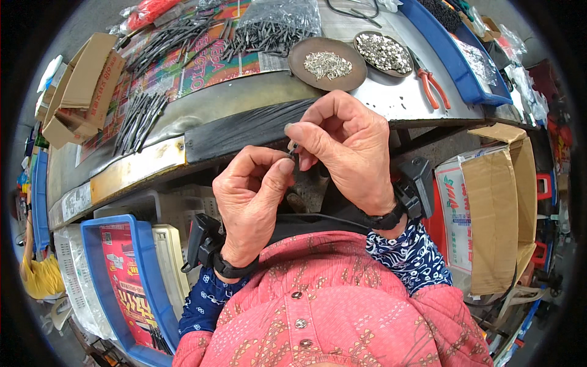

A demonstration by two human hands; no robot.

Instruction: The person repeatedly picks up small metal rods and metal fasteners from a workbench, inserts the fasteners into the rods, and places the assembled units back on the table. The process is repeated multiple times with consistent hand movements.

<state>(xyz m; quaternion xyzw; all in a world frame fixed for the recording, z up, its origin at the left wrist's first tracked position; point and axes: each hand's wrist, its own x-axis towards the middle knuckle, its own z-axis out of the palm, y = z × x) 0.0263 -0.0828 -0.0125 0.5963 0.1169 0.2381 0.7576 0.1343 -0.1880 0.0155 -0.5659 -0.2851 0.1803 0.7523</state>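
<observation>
My left hand and my right hand meet in front of my body, just off the table's near edge. Thumb and forefinger of each are pinched together. Between the fingertips shows a small dark part, mostly covered, so its exact kind is unclear. Beyond my right hand, a round brown dish holds many small silvery pins. Beside it a smaller dark dish holds small round silvery pieces. Slim black stick-like parts lie in a bunch at the left.
Red-handled pliers lie right of the dishes, near a blue tray. More black parts spill from a clear bag. An open carton stands at the left, another carton at my right. A blue bin sits lower left.
</observation>
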